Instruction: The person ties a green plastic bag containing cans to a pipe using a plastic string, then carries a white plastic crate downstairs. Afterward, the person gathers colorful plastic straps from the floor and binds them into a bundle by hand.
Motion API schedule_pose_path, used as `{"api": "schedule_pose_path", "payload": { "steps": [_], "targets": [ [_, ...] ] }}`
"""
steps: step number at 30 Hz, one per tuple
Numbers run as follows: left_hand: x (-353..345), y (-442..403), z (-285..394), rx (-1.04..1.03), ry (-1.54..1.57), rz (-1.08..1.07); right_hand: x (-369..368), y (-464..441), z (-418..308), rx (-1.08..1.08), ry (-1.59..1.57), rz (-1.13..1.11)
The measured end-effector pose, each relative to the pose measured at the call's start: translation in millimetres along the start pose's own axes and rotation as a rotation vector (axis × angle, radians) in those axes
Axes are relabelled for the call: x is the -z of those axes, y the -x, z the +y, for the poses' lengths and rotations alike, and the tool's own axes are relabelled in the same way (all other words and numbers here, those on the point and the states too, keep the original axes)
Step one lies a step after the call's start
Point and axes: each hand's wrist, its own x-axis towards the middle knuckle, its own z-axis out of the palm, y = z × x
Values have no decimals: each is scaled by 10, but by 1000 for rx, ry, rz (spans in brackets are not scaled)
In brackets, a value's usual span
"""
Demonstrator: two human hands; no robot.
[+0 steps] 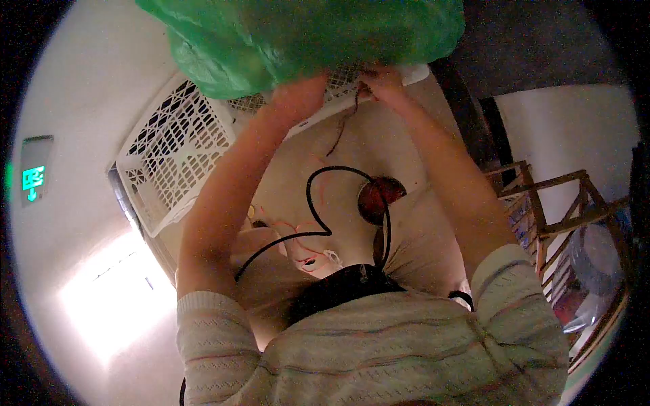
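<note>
Green bag (315,40), thin and bulging, sits at the far side of the person's reach, and everything I watch happens along its near edge. The left hand (301,98) is bent at that edge, its fingertips lost to blur and shadow, so I can't tell whether its grip is closed on anything. The right hand (384,84) is beside the bag's near edge, by a pale rim, fingers bent; a dark string (344,124) dangles just next to them. Whether that grip pinches the string, I can't tell either.

Left of the bag and nearer the person is a white basket (179,162), tilted, with open mesh walls. Nearer than the bag too, below both hands, a black cable (309,191) loops past a dark red round thing (380,199).

What worries me is the overhang: the bag's loose folds hide the fingertips, so a finger could miss its mark. A hard tug might snag the thin plastic on the mesh and tear it, and the string, hanging free, could catch there as well.
</note>
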Motion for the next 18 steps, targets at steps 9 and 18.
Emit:
{"api": "schedule_pose_path", "payload": {
  "steps": [9,18],
  "targets": [
    [-621,198,90,-65,-182,-12,251,-53,14,349,-400,-248],
    [-558,139,94,33,-65,-263,1002,-3,396,-608,320,-693]
  ]
}}
